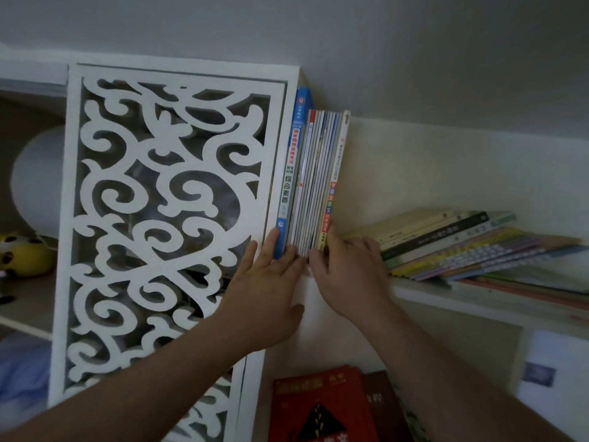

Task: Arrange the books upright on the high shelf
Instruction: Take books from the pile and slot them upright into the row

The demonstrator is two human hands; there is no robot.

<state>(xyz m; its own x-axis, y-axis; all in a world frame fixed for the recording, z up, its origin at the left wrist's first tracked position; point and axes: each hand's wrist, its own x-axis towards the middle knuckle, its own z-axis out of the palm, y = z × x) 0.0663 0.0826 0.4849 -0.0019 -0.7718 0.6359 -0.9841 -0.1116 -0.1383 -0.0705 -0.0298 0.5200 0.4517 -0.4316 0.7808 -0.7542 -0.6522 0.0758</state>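
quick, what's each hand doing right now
Left hand: open, fingers straight against the upright books.
Right hand: open, fingers pressing those books' right side.

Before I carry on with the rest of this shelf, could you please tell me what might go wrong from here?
1. The upright books have no support on their right side; only the right hand steadies them, so they may topple once it lets go.
2. The thin booklets may slip off the shelf edge, where the left hand presses them.
3. The slanted flat pile could slide when pulled from.
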